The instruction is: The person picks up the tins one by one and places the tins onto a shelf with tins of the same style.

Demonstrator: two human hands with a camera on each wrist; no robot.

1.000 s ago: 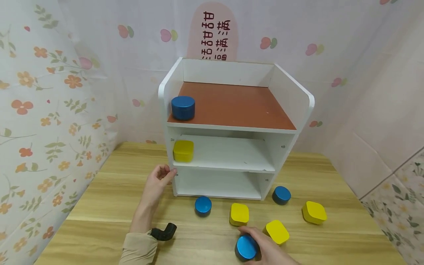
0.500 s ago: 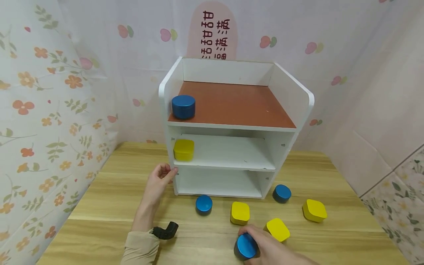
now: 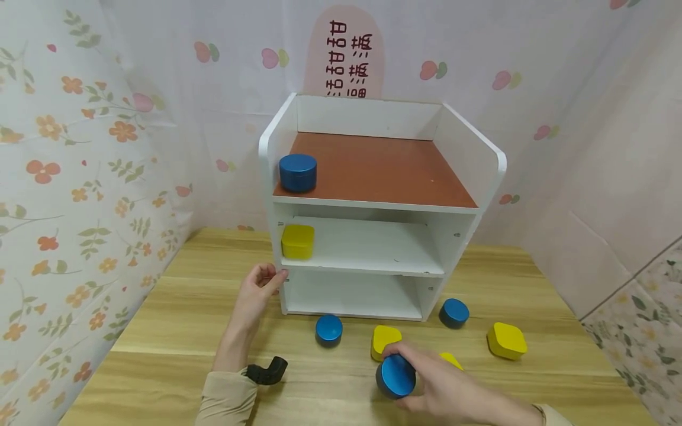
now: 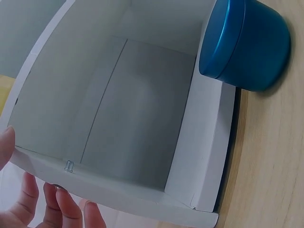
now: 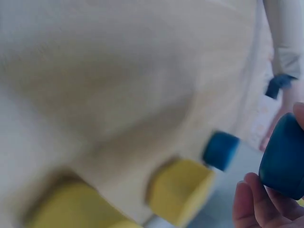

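Note:
My right hand grips a round blue tin between thumb and fingers, tilted over the front of the table. In the right wrist view this blue tin sits in the fingers at the right edge. My left hand holds the front edge of the white shelf unit's left side panel, thumb in front and fingers along its outer face. Another round blue tin stands on the brown top at the left. Below it, on the middle shelf, is a yellow square tin.
Before the shelf stand a blue tin and a yellow tin. Another yellow tin is partly hidden behind my right hand. Farther right are a blue tin and a yellow tin. Floral curtains enclose the wooden table.
My right hand has raised the blue tin and moved it slightly forward, and now covers much of a yellow tin. The left hand keeps its place on the shelf unit.

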